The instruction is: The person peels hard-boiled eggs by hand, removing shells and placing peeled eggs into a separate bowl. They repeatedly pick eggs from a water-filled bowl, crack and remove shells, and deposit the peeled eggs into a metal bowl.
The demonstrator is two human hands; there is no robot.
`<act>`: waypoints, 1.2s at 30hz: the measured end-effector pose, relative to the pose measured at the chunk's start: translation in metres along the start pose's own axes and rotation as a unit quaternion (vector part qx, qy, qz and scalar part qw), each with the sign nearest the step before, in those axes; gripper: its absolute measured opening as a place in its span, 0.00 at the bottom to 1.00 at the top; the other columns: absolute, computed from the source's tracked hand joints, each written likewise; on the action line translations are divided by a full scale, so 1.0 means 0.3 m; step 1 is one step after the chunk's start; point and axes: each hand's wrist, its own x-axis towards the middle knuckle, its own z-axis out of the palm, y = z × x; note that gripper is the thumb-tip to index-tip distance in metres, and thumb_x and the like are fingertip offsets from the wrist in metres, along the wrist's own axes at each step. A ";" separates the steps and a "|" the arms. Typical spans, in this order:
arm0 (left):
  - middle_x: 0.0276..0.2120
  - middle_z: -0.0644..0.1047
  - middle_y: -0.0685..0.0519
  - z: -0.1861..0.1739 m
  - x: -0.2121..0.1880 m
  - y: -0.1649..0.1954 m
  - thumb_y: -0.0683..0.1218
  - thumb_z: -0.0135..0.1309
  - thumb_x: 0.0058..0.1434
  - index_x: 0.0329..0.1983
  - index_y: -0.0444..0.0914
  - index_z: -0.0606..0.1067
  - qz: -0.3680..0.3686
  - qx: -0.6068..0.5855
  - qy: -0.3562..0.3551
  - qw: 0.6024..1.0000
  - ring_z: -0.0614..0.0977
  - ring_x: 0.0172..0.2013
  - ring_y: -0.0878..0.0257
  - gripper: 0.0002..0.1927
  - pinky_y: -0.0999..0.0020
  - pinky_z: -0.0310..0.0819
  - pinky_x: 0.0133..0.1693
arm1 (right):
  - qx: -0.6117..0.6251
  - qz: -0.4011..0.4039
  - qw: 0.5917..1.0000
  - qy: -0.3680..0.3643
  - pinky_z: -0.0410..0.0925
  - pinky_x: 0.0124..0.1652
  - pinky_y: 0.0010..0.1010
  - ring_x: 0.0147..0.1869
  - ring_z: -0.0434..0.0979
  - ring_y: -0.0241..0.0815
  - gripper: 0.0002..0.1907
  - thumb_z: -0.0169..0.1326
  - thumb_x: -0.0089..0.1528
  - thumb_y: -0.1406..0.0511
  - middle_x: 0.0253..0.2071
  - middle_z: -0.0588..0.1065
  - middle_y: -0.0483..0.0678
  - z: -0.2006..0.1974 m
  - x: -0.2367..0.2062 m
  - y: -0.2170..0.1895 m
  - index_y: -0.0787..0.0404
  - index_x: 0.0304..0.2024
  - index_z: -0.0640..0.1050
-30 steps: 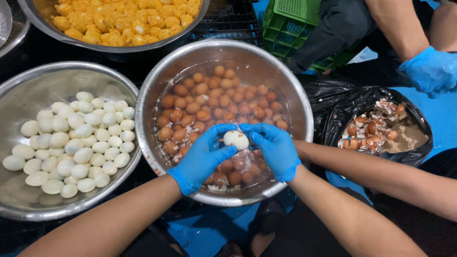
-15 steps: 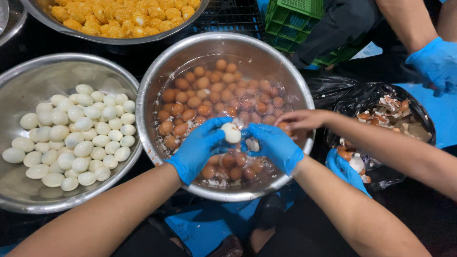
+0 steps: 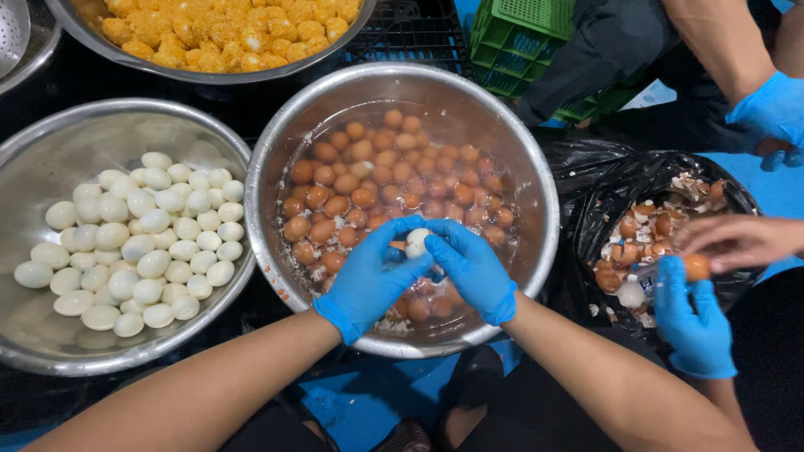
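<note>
- Left hand & right hand, blue gloves: grip closed on one white egg, fingertips pinching it from both sides.
- Egg held over middle bowl w/ brown eggs in water.
- Bowl of peeled eggs to left.

Blue floor covering, black crate, green plastic crate, lighting probably overhead, fairly bright
</note>
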 end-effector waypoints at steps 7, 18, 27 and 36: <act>0.45 0.78 0.48 0.010 -0.003 0.011 0.42 0.66 0.55 0.67 0.40 0.68 -0.001 -0.040 -0.023 0.999 0.82 0.46 0.62 0.35 0.68 0.80 0.48 | -0.049 -0.034 0.997 0.043 0.72 0.38 0.25 0.40 0.76 0.33 0.19 0.46 0.72 0.58 0.44 0.78 0.47 -0.005 -0.028 0.036 0.65 0.58 0.75; 0.52 0.76 0.49 0.011 -0.020 0.041 0.40 0.62 0.58 0.69 0.40 0.66 -0.015 -0.092 -0.040 0.995 0.79 0.51 0.62 0.34 0.68 0.78 0.51 | -0.035 0.027 0.994 0.095 0.77 0.43 0.30 0.46 0.82 0.37 0.19 0.45 0.70 0.57 0.44 0.79 0.47 0.020 -0.042 -0.039 0.61 0.55 0.75; 0.64 0.70 0.49 -0.001 -0.018 0.068 0.39 0.63 0.56 0.73 0.40 0.61 0.038 -0.085 -0.086 0.992 0.75 0.59 0.60 0.41 0.64 0.72 0.61 | -0.041 -0.050 0.993 0.098 0.74 0.43 0.28 0.45 0.78 0.33 0.13 0.47 0.72 0.61 0.43 0.78 0.46 -0.032 -0.012 0.006 0.63 0.50 0.77; 0.61 0.71 0.49 -0.011 -0.025 0.123 0.38 0.61 0.59 0.72 0.40 0.63 0.004 -0.123 -0.115 0.986 0.76 0.59 0.57 0.37 0.62 0.75 0.60 | 0.061 0.044 0.991 0.108 0.78 0.43 0.35 0.44 0.80 0.39 0.13 0.48 0.70 0.63 0.43 0.78 0.49 -0.066 0.016 0.061 0.65 0.50 0.77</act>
